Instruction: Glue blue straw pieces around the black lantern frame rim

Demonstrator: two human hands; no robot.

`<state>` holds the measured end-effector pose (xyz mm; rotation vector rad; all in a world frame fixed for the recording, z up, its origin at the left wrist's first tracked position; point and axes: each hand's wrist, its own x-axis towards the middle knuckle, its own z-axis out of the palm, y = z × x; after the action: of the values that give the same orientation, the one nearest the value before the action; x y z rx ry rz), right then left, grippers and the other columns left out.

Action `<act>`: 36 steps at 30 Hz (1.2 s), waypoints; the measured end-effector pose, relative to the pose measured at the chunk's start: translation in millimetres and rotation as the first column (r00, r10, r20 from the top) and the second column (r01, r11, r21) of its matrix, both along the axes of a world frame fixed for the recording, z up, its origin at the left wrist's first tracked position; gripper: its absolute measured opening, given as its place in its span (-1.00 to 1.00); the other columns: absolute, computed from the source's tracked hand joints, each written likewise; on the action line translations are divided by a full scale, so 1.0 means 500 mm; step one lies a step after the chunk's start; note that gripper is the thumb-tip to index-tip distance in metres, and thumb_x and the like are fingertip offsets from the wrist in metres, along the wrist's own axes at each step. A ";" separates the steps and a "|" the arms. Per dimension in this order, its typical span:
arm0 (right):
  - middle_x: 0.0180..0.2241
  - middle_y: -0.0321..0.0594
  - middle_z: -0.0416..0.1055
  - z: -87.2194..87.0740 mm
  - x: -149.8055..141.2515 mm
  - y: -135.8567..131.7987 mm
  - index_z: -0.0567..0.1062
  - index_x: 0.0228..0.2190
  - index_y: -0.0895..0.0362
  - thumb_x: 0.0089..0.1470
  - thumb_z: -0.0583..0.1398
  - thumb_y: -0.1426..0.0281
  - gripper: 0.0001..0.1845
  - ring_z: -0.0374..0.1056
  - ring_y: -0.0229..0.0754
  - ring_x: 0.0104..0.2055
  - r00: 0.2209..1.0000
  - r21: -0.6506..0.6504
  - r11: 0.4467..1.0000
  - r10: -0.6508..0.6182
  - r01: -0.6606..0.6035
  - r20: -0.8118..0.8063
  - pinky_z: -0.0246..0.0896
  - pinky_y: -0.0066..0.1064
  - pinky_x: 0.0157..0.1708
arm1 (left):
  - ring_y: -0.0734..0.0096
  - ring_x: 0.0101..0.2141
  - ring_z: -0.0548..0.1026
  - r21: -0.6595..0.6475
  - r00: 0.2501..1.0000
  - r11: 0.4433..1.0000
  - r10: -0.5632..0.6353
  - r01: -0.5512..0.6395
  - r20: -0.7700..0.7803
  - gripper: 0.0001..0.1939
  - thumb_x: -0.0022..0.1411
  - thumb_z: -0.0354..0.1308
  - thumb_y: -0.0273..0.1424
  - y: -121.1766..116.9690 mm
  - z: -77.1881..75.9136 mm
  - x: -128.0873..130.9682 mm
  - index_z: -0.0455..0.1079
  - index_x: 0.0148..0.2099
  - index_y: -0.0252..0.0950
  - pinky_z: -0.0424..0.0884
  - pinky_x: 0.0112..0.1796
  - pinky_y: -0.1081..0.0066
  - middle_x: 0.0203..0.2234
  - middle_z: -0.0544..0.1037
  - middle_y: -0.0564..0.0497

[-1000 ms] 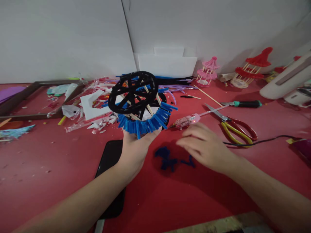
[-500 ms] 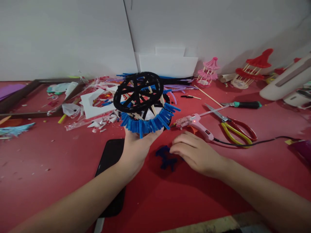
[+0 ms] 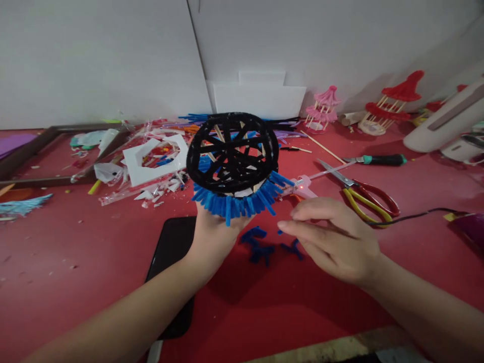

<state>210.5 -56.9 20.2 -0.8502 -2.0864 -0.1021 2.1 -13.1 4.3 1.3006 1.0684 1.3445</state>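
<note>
My left hand (image 3: 217,237) is closed around the lower part of a small carousel-like model, mostly hidden behind it. The model has a black spoked pipe-cleaner wheel (image 3: 231,151) on top, thin wooden sticks beneath, and a fringe of short blue pipe-cleaner pieces (image 3: 242,205) around the lower ring. My right hand (image 3: 336,239) is held just right of the model, its fingers pinched together. A tiny blue bit of pipe cleaner (image 3: 280,232) shows at its fingertips. Below, several cut blue pieces (image 3: 259,247) lie on the red table.
A pink glue gun (image 3: 303,187) with a lit light lies behind my right hand. Scissors (image 3: 365,196) and a green-and-black handled tool (image 3: 383,160) lie to the right. A black phone (image 3: 172,282) is under my left forearm. Pink (image 3: 322,108) and red (image 3: 393,103) models stand at the back.
My right hand has lifted from the blue pieces and shifted right, uncovering more of them. The model has moved slightly right and tipped, its black wheel now facing me more.
</note>
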 end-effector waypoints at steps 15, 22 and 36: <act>-0.29 -0.19 0.62 0.023 -0.013 0.008 0.61 -0.16 0.03 0.21 0.26 0.61 -0.73 0.56 -0.15 -0.28 0.972 0.095 0.970 -0.217 0.225 -0.089 0.51 -0.26 -0.21 | -0.03 -0.06 0.66 -0.089 0.996 0.992 -0.087 0.087 0.006 -0.46 -0.02 0.53 -0.32 -0.007 -0.021 -0.001 0.34 -0.05 -0.16 0.61 -0.02 0.00 -0.11 0.67 -0.10; -0.29 -0.12 0.60 0.013 -0.010 0.015 0.59 -0.16 0.17 0.15 0.30 0.67 -0.75 0.52 -0.17 -0.28 0.979 0.204 0.957 -0.203 0.205 -0.031 0.50 -0.27 -0.22 | -0.04 -0.03 0.65 -0.092 0.995 0.991 -0.098 0.096 -0.016 -0.42 -0.02 0.52 -0.37 -0.007 -0.018 -0.001 0.29 -0.02 -0.15 0.60 0.01 -0.04 -0.10 0.67 -0.06; -0.26 -0.22 0.48 0.017 0.012 0.017 0.62 -0.08 0.08 0.13 0.37 0.56 -0.69 0.45 -0.18 -0.24 0.981 0.275 0.943 -0.195 0.185 0.007 0.39 -0.25 -0.21 | 0.03 -0.10 0.63 -0.257 0.995 0.961 -0.100 0.101 0.016 -0.41 -0.13 0.57 -0.30 -0.010 -0.009 -0.005 0.41 -0.06 -0.22 0.62 -0.10 0.11 -0.16 0.65 -0.07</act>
<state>216.6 -48.4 28.7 -0.8802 -1.9586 -0.5012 -0.6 -18.3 -0.4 1.1428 1.1194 1.0910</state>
